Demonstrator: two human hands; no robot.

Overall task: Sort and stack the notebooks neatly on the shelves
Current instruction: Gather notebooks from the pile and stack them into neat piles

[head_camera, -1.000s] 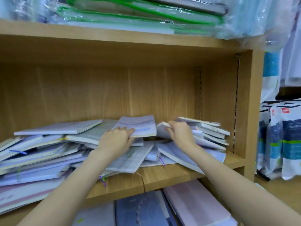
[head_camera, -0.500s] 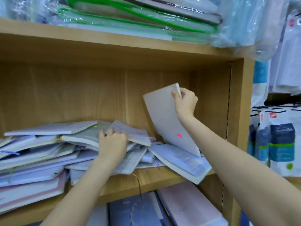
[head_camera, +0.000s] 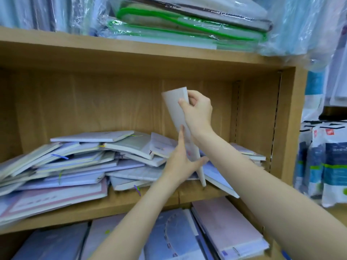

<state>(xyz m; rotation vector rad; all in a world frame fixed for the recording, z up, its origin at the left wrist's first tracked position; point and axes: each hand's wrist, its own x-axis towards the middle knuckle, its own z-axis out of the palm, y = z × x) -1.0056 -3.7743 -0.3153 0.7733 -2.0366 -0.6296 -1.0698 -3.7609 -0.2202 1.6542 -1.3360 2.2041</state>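
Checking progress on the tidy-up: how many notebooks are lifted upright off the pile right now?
1: the grey notebook, gripped by the right hand, with the left hand against it. The pile may hide others.

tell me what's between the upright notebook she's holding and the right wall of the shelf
In the head view, a short stack of notebooks lies flat there, partly hidden behind the right forearm. The right hand grips the upright notebook at its top; the shelf wall stands beyond.

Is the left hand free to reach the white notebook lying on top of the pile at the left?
Probably not yet: the left hand is steadying the upright notebook. The top white notebook lies uncovered.
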